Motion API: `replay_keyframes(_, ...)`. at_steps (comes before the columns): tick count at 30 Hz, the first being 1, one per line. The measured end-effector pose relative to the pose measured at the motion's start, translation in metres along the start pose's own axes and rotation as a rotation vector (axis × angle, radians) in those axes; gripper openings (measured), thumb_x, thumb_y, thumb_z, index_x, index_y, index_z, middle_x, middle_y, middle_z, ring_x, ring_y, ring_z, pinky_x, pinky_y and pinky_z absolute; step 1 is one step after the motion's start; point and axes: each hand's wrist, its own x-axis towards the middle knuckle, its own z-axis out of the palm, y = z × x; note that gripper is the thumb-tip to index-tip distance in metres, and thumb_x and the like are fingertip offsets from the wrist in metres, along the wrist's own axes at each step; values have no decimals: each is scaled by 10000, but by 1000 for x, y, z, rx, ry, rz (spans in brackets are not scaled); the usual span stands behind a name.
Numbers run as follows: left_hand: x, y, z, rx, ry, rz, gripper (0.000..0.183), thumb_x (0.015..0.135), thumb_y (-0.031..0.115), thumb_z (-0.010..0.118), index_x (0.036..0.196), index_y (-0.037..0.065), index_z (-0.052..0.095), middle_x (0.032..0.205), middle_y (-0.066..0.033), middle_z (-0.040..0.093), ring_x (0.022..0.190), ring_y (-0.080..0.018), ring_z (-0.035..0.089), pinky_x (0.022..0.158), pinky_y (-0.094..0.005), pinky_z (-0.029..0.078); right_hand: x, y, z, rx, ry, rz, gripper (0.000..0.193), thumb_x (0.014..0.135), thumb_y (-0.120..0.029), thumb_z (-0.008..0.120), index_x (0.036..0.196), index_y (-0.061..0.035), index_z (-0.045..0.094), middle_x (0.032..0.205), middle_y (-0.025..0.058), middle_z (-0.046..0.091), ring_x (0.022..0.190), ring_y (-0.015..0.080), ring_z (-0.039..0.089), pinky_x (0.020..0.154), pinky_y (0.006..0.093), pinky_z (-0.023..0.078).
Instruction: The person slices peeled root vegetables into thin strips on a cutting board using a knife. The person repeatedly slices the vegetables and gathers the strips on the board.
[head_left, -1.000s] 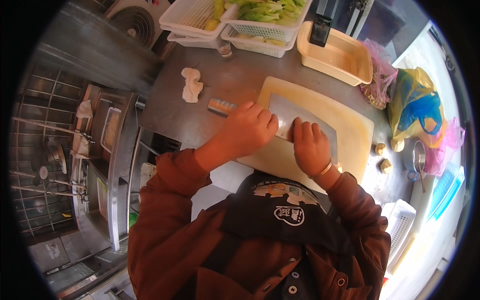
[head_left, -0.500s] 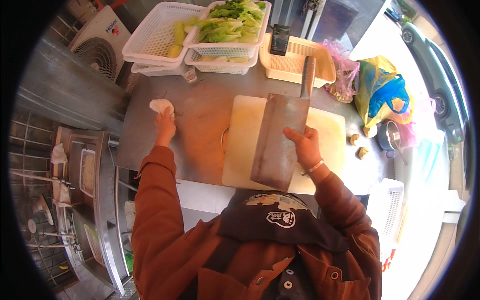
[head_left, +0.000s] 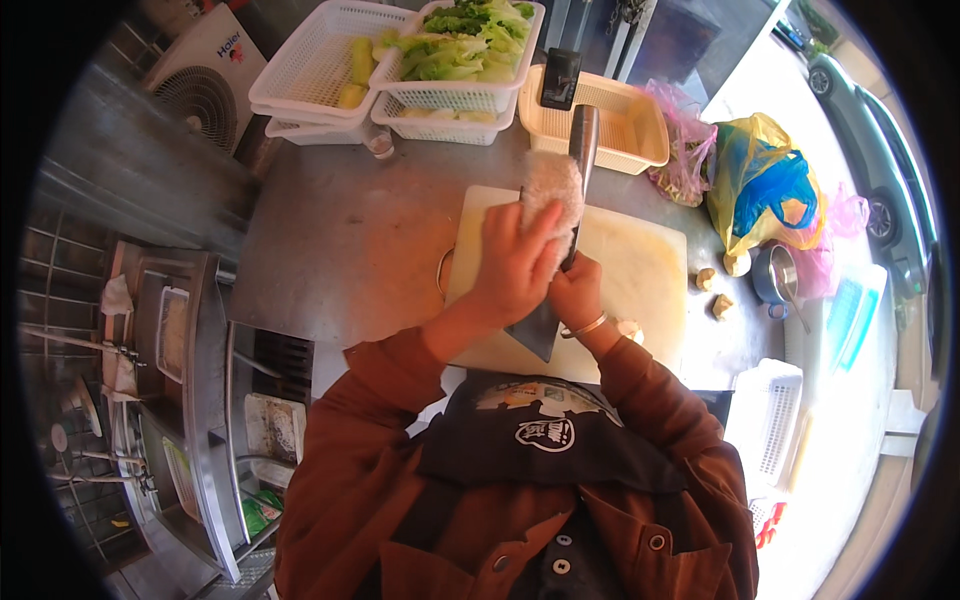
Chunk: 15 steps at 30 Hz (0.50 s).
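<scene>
My left hand [head_left: 498, 268] holds a whitish cloth [head_left: 553, 185] against the upper part of a large cleaver, its fingers pressed over the fabric. The cleaver [head_left: 538, 335] is tilted with its handle pointing away from me, and much of its blade is hidden behind my left hand and the cloth. Lower down, my right hand [head_left: 578, 295] is closed on the blade by its edge. Beneath both hands lies a pale, yellow-stained cutting board [head_left: 640, 245]. A small pale piece [head_left: 630, 330] shows on the board beside my right wrist.
White baskets [head_left: 300, 75] stand at the back left, one with leafy greens [head_left: 470, 45]. A cream basket [head_left: 630, 125] carries a phone [head_left: 560, 80] on its rim. Plastic bags [head_left: 760, 180], a small blue pot [head_left: 772, 275] and pale lumps [head_left: 722, 306] sit at the right.
My left hand has brought the cloth from the tabletop at the left onto the cleaver. The cleaver has turned from broadside to more edge-on, and my right hand has shifted slightly left.
</scene>
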Motion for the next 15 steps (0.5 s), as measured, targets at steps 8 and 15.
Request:
replay_keyframes(8,-52,-87,43,275,37,-158,490,840,55,552,1323,-2,487,997,-241,466,914,-410,440,819,-498,360,-15,-37,-18,315,74,56,144,889,-89,645,850,49,640,684,40,640,615,72,531,527,269,423)
replay_keyframes(15,-97,-132,-97,801,-268,-444,381,789,123,644,1151,8,610,1033,-251,569,936,-424,534,808,-505,418,5,-72,-92,-115,111,-383,77,841,9,624,913,4,652,720,110,625,583,186,579,538,310,445)
